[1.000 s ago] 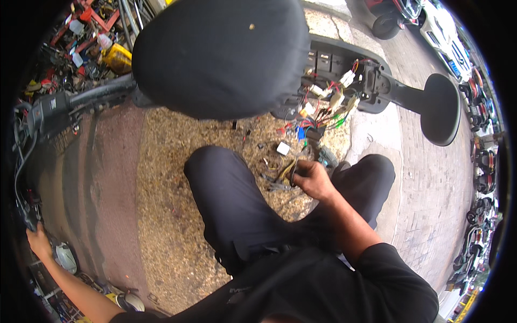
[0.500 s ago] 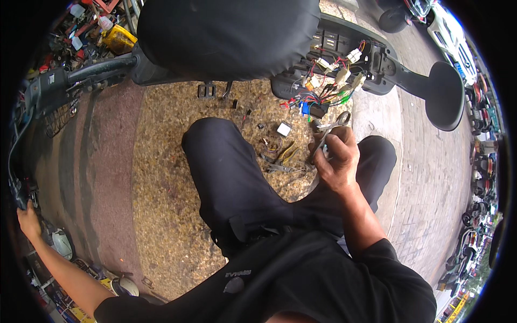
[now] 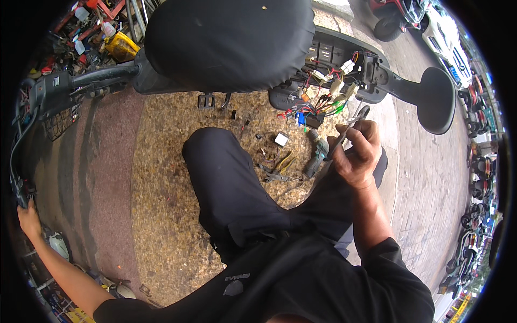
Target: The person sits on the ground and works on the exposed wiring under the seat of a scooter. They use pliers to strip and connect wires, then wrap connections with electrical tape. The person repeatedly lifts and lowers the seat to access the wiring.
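Note:
At the far left, my left hand [image 3: 29,222] is closed around the end of the scooter's handlebar [image 3: 20,196]. My right hand [image 3: 360,151] grips a slim metal tool with a looped end [image 3: 362,114], held over my right knee; its exact kind is not plain. Beyond that tool, a bundle of coloured wires with connectors [image 3: 323,102] hangs from the opened black front panel [image 3: 374,81]. A teal and black power tool [image 3: 316,156] lies on the ground beside my right hand. Yellow-handled pliers [image 3: 284,161] and a small white square part [image 3: 281,139] lie between my knees.
The black padded seat [image 3: 226,46] fills the top middle. A round-ended mirror [image 3: 437,100] juts out at the right. Loose parts and a yellow container [image 3: 123,46] crowd the upper left. Vehicles, including a white car [image 3: 447,46], stand along the right.
My right hand has moved right with the metal tool, uncovering the teal power tool. My left hand stays on the handlebar. The view has shifted slightly.

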`<state>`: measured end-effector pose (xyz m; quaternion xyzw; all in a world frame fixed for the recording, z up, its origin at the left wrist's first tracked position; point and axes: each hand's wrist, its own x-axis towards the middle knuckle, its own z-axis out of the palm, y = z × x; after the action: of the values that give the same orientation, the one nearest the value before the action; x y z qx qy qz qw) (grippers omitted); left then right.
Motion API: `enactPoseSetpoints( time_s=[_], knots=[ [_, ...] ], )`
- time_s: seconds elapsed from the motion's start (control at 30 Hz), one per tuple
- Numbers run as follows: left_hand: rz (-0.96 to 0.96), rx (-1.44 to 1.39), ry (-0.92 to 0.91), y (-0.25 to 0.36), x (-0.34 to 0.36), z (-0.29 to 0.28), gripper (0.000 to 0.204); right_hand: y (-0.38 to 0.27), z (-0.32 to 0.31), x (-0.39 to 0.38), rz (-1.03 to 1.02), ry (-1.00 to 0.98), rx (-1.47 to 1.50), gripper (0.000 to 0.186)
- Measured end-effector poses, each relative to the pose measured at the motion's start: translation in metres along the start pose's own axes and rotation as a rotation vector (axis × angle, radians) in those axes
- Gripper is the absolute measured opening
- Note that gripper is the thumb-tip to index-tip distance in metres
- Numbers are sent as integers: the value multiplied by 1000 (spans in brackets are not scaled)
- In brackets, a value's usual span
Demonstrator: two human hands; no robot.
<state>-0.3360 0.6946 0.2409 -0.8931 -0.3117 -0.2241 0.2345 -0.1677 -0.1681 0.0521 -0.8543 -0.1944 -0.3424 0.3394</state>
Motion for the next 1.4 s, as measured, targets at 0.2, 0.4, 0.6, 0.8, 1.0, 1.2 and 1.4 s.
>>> enactPoseSetpoints(
  time_s=[0.2,0.4,0.6,0.8,1.0,1.2,1.4],
  knots=[
    [-60,-103,-12,11,-1,-4,60,2,-9,8,-83,-43,-120,36],
    [-16,-47,86,67,-34,-40,46,8,-13,11,22,-23,-69,28],
    [-221,-236,64,149,-53,-94,36,7,4,91,103,88,660,18],
    [-324,-322,6,162,-56,-109,36,-24,33,173,168,-11,639,9],
    [-279,-289,28,144,-54,-89,35,-14,83,236,-47,-49,271,22],
    [-233,-260,50,123,-56,-71,35,-2,110,277,50,-389,336,29],
    [-206,-264,-7,81,-47,-38,38,-11,92,255,79,-97,411,21]
  ],
)
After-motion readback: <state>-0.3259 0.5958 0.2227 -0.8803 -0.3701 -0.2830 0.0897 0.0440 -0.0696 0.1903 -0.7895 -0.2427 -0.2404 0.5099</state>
